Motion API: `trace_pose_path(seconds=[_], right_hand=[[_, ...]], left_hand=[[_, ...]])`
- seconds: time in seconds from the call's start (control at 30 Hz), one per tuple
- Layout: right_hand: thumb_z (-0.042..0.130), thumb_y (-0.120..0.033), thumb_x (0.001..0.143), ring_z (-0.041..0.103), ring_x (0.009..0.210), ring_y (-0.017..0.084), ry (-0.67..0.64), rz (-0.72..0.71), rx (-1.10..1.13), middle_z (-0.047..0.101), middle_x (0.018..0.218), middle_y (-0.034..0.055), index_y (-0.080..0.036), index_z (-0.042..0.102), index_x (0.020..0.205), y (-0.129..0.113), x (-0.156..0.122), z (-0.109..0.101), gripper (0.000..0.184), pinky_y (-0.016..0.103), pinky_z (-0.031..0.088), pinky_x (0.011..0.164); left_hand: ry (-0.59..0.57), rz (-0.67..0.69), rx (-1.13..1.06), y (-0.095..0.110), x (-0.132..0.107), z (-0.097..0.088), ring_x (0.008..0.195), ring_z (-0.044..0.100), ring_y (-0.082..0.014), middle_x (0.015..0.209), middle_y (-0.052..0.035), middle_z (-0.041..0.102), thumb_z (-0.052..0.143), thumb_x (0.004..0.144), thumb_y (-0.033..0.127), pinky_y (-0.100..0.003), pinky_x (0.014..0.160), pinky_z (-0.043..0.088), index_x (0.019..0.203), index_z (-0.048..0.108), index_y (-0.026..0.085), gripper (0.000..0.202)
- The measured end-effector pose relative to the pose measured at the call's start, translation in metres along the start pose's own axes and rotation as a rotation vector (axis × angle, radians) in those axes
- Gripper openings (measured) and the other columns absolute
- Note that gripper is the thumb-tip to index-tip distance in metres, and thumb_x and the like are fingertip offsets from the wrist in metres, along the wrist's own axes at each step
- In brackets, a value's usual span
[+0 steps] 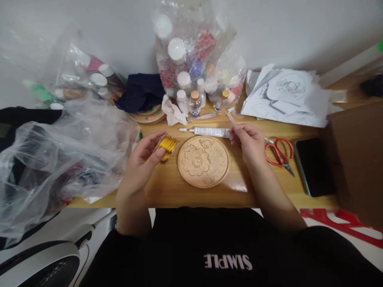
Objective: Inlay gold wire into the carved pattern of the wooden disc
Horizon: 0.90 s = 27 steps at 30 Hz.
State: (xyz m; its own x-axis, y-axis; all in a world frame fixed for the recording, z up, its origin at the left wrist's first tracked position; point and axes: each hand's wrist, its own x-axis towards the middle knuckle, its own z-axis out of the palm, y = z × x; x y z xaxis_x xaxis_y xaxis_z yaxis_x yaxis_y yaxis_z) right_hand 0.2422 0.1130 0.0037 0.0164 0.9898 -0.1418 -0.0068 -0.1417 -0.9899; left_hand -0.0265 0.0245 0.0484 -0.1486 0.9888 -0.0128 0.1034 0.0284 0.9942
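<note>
My left hand (143, 159) is closed round a spool of gold wire (168, 148), with the thumb across its near side. My right hand (247, 139) has its fingertips pinched together at the right end of a white glue tube (212, 132). Whatever is in that pinch is too small or hidden to make out. Between my hands lies a round wooden board (203, 161) with flower outlines drawn on it. Gold-coloured lines follow the large flower on its left part. The tube lies just behind the board, its thin nozzle pointing left.
Red-handled pliers (280, 157) and a phone (314, 167) lie on the right, beside a cardboard box (359, 159). Drawn paper sheets (284, 95) are at the back right. Small bottles (195, 103) and a tool with a grey handle (204, 116) sit behind the tube. Plastic bags (98, 147) crowd the left.
</note>
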Motion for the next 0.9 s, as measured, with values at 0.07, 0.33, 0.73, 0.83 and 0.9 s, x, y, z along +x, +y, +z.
trace_pose_path(seconds=[0.07,0.33,0.73,0.83,0.9], right_hand=[[0.073,-0.046,0.073,0.047,0.047,0.008,0.003,0.001,0.002,0.056,0.050,-0.0028,-0.020,0.060,0.055,-0.0004,-0.0001,0.0001,0.034,0.023,0.035,0.049],[0.072,-0.045,0.071,0.046,0.046,0.008,0.012,0.012,-0.002,0.057,0.051,-0.0026,-0.020,0.062,0.057,-0.0023,0.0001,0.0013,0.030,0.023,0.036,0.049],[0.071,-0.044,0.072,0.047,0.047,0.008,0.013,0.014,-0.015,0.057,0.051,-0.0025,-0.020,0.061,0.057,-0.0019,-0.0003,0.0004,0.030,0.024,0.036,0.050],[0.071,-0.044,0.072,0.047,0.047,0.008,0.016,0.016,-0.014,0.057,0.051,-0.0025,-0.020,0.061,0.056,-0.0015,0.0003,0.0001,0.030,0.024,0.036,0.050],[0.071,-0.044,0.072,0.047,0.047,0.008,0.017,0.018,-0.016,0.057,0.051,-0.0024,-0.020,0.062,0.057,-0.0013,0.0006,0.0000,0.030,0.024,0.036,0.049]], left_hand=[[0.000,-0.006,-0.011,-0.0013,-0.0002,0.0001,0.105,0.068,-0.0219,0.117,-0.0045,0.072,0.074,0.082,0.051,-0.032,0.083,0.058,0.113,0.071,0.028,0.038],[0.035,-0.119,-0.100,0.0054,-0.0022,0.0029,0.086,0.065,-0.0162,0.107,-0.0045,0.070,0.078,0.078,0.051,-0.020,0.057,0.054,0.113,0.072,0.030,0.041],[0.065,-0.266,-0.171,0.0071,-0.0034,0.0024,0.085,0.063,-0.0180,0.110,-0.0040,0.067,0.078,0.074,0.053,-0.020,0.054,0.050,0.110,0.073,0.032,0.042],[0.077,-0.264,-0.160,0.0081,-0.0046,0.0029,0.098,0.064,-0.0212,0.115,-0.0029,0.067,0.078,0.074,0.053,-0.021,0.063,0.052,0.110,0.072,0.032,0.042],[0.079,-0.266,-0.170,0.0079,-0.0050,0.0030,0.104,0.063,-0.0221,0.115,-0.0022,0.067,0.078,0.074,0.052,-0.022,0.068,0.052,0.111,0.072,0.032,0.043]])
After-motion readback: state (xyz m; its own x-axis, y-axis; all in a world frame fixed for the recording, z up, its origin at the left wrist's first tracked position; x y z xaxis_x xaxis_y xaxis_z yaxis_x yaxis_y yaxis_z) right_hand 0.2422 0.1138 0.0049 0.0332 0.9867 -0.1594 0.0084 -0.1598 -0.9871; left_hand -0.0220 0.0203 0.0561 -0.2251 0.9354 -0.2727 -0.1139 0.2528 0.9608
